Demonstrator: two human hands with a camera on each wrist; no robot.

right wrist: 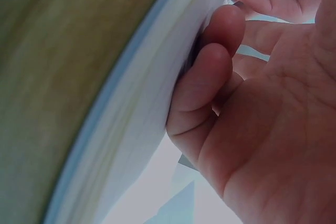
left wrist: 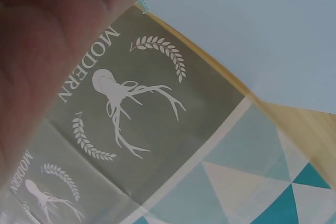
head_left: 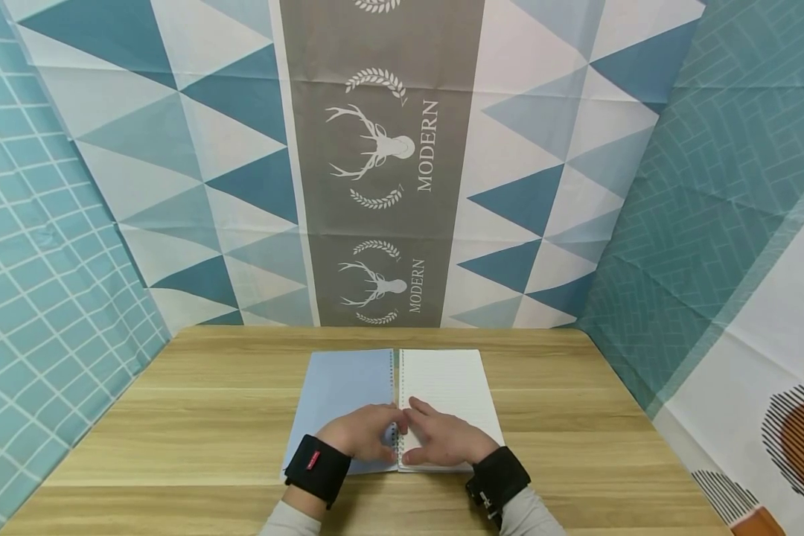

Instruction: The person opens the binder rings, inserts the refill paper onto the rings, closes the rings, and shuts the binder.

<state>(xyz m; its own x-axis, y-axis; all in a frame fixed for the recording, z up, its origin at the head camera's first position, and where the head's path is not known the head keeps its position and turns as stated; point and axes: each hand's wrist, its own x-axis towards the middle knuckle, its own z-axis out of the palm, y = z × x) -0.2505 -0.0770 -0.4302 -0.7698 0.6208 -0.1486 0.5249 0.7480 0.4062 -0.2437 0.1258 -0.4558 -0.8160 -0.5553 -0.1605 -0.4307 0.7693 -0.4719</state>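
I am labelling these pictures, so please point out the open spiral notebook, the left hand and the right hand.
open spiral notebook with blue cover (head_left: 442, 380): head view, lined right page.
left hand (head_left: 362, 434): head view, back of hand.
right hand (head_left: 446, 439): head view, back of hand.

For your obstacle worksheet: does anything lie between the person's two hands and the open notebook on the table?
Nothing visible does. The left hand and right hand already rest on the notebook, meeting by its spiral binding. The table around it shows only bare wood.
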